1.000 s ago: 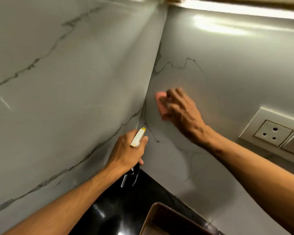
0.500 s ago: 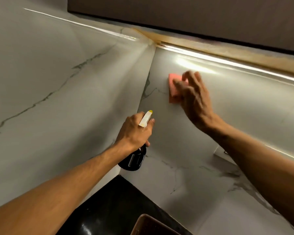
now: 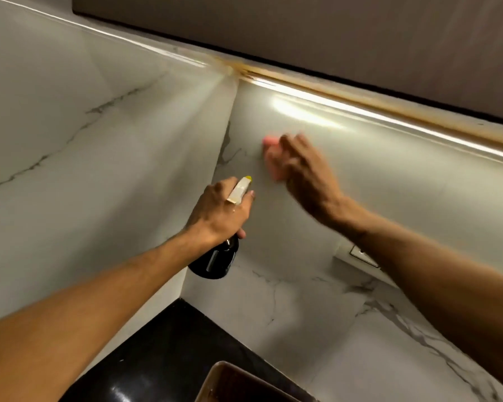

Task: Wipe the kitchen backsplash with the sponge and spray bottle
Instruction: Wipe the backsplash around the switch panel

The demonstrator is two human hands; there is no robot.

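The right hand [image 3: 305, 175] presses the sponge [image 3: 272, 158] flat-fingered against the backsplash [image 3: 375, 175] to scrub; the left hand [image 3: 219, 210] grips the spray bottle [image 3: 215, 261], nozzle aimed wallward, ready.

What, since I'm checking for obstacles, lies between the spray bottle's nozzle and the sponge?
Nothing: in the head view only bare marble backsplash shows between the yellow-tipped nozzle of the spray bottle and the pink sponge under the right hand.
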